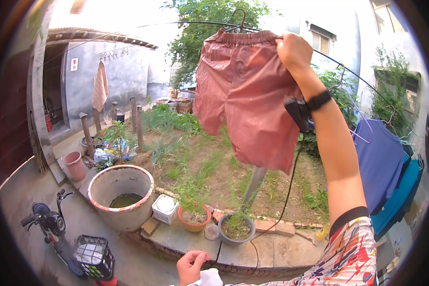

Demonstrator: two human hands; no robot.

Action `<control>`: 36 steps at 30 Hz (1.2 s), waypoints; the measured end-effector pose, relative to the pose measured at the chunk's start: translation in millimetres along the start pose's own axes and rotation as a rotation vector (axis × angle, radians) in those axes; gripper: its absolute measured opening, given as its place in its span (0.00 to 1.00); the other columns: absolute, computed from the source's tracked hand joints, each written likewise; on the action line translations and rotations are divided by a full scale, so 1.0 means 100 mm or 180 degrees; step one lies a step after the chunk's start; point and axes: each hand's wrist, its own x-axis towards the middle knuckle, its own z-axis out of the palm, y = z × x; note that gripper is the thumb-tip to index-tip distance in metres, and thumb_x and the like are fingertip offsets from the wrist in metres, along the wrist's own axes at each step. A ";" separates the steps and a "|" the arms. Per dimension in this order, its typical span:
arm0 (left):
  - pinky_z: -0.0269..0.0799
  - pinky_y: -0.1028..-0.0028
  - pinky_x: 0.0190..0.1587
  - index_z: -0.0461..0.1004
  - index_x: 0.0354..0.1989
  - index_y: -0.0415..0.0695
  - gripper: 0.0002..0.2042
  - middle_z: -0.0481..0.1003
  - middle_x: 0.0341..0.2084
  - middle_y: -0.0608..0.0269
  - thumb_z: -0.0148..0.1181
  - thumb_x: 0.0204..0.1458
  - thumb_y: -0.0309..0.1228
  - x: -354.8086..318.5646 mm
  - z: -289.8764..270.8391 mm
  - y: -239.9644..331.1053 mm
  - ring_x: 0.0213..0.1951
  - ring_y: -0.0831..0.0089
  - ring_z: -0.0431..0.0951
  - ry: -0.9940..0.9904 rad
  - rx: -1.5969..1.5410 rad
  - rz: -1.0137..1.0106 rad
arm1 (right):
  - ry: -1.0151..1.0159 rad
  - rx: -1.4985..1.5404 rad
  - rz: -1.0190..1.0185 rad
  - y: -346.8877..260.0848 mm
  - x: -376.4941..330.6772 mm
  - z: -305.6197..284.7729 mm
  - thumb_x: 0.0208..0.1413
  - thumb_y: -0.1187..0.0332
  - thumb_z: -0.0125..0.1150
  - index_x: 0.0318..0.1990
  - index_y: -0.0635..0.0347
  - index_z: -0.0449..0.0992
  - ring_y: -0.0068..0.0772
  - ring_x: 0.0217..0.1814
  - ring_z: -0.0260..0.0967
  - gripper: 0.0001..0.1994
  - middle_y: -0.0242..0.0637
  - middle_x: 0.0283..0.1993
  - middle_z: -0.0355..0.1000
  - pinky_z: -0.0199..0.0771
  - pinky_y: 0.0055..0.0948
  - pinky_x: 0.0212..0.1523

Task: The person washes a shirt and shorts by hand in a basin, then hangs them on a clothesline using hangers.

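Note:
Reddish-pink shorts [252, 90] with an elastic waistband hang from a dark hanger [241, 21] on a line stretched across the yard. My right hand [293, 52] is closed on the right end of the waistband, its arm raised. A black band with a dark device is strapped on that wrist. Low in the middle, my left hand [190, 268] has its fingers curled and thumb pressed to them; whether anything sits in the pinch cannot be seen. Beside it shows a piece of white fabric [210, 277].
At right, a blue-purple garment [376, 152] and teal clothes [395, 195] hang from hangers. Potted plants [194, 217], a white tub [165, 209] and a large round vat [121, 195] line the garden edge. A scooter with a basket [93, 257] stands lower left.

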 end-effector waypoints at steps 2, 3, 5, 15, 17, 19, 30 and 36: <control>0.71 0.79 0.40 0.77 0.38 0.37 0.05 0.78 0.30 0.66 0.58 0.60 0.26 -0.12 -0.11 0.05 0.34 0.79 0.76 0.0389 0.0076 0.0009 | -0.0335 -0.0228 0.0058 -0.38 0.10 -0.02 0.53 0.66 0.57 0.32 0.55 0.83 0.44 0.41 0.79 0.09 0.42 0.36 0.80 0.78 0.38 0.41; 0.71 0.79 0.40 0.77 0.38 0.37 0.05 0.78 0.29 0.66 0.57 0.60 0.26 -0.15 -0.17 0.05 0.33 0.79 0.76 0.0446 0.0191 0.0083 | -0.0393 -0.0257 0.0097 -0.53 0.14 0.02 0.53 0.66 0.56 0.32 0.57 0.83 0.44 0.41 0.79 0.09 0.42 0.37 0.80 0.78 0.38 0.42; 0.71 0.79 0.40 0.77 0.38 0.37 0.05 0.78 0.29 0.66 0.57 0.60 0.26 -0.22 -0.24 0.09 0.33 0.79 0.76 0.0527 0.0159 0.0165 | -0.0452 -0.0225 0.0068 -0.75 0.15 0.09 0.52 0.67 0.56 0.33 0.57 0.83 0.44 0.42 0.79 0.09 0.42 0.37 0.80 0.78 0.38 0.42; 0.72 0.76 0.40 0.76 0.36 0.35 0.06 0.79 0.29 0.60 0.57 0.59 0.26 -0.25 -0.43 0.08 0.33 0.76 0.78 0.0966 0.0802 0.0367 | -0.1058 0.0270 0.0364 -1.31 -0.38 0.75 0.56 0.69 0.52 0.41 0.63 0.80 0.46 0.47 0.78 0.12 0.52 0.43 0.78 0.78 0.39 0.45; 0.72 0.76 0.40 0.76 0.36 0.35 0.06 0.79 0.29 0.60 0.57 0.59 0.26 -0.26 -0.37 0.10 0.33 0.76 0.78 0.0932 0.0750 0.0268 | -0.0834 0.0497 0.0299 -1.21 -0.54 0.86 0.53 0.70 0.53 0.42 0.63 0.81 0.50 0.50 0.77 0.13 0.54 0.44 0.78 0.78 0.43 0.49; 0.72 0.77 0.40 0.77 0.36 0.35 0.06 0.80 0.30 0.61 0.59 0.58 0.26 -0.32 -0.40 0.10 0.34 0.77 0.78 0.1026 0.0816 0.0310 | -0.0858 0.0647 0.0224 -1.38 -0.70 0.78 0.52 0.70 0.53 0.43 0.64 0.80 0.52 0.49 0.77 0.14 0.53 0.43 0.78 0.78 0.43 0.48; 0.73 0.77 0.39 0.78 0.35 0.36 0.06 0.80 0.29 0.60 0.59 0.58 0.27 -0.53 -0.16 -0.08 0.35 0.76 0.80 0.1495 0.0908 0.0361 | 0.0551 0.2217 -0.0534 -0.95 -1.93 0.02 0.51 0.65 0.63 0.49 0.60 0.76 0.46 0.59 0.68 0.17 0.46 0.52 0.74 0.67 0.41 0.57; 0.73 0.76 0.39 0.78 0.35 0.36 0.07 0.80 0.29 0.60 0.59 0.59 0.28 -0.64 -0.09 -0.29 0.34 0.76 0.79 0.1813 0.0833 0.0474 | -0.1039 0.3071 0.0032 -0.96 -3.24 -0.30 0.49 0.72 0.66 0.64 0.58 0.63 0.43 0.61 0.65 0.32 0.43 0.52 0.72 0.65 0.37 0.59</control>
